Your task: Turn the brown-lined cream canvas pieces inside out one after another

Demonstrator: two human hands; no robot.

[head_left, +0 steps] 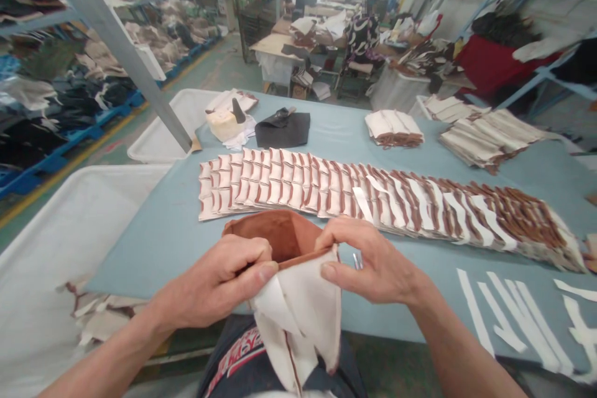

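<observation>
In front of my body I hold up a sewn piece that looks like a boot upper [321, 298], brown on one face and cream on the other. Its top edge is spread into an open loop, showing brown inside. My left hand [219, 280] is closed on that edge at the left, thumb in front. On the other side my right hand [373, 261] pinches the same edge near its corner between thumb and fingers. A white strip [276, 306] lies against the cream face below my left thumb. Seams and flaps hang over my lap.
Rows of stacked cream-and-brown pieces [275, 180] cross the blue table [158, 242], several white strips on their right part. Loose white strips [522, 317] lie at right. Farther back are a black folded piece [283, 129] and more stacks [394, 127]. White bins [93, 199] stand left; a co-worker [362, 37] sits beyond.
</observation>
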